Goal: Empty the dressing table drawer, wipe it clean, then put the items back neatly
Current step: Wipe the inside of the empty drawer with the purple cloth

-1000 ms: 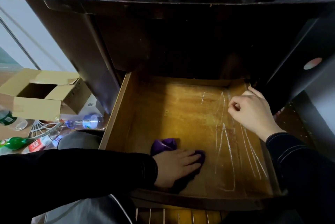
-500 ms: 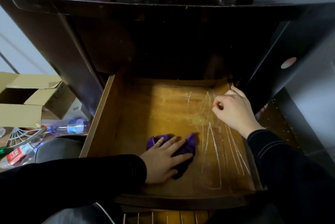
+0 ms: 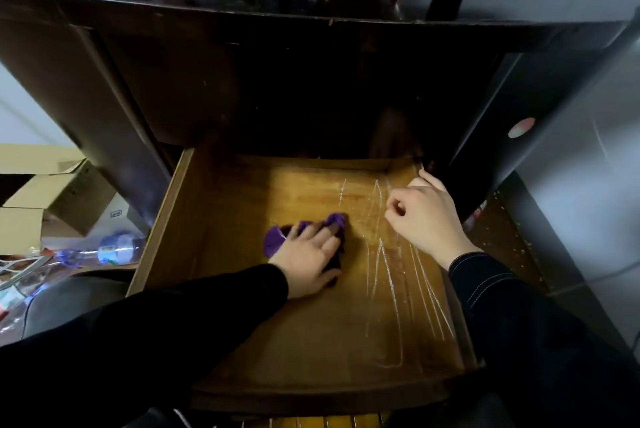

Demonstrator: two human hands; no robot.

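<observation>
Drawer (image 3: 242, 323): wood, white streaks at right.
Cloth (image 3: 273, 241): purple, under flat left hand (image 3: 308, 261).
Right hand (image 3: 426, 220): curled by right wall, grip unclear.

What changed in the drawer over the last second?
The left hand, pressing flat on the purple cloth, slid it from near the front of the drawer toward the middle. Nothing was picked up or let go. The right hand stayed curled at the drawer's right wall, and the white streaks are still unwiped.
</observation>
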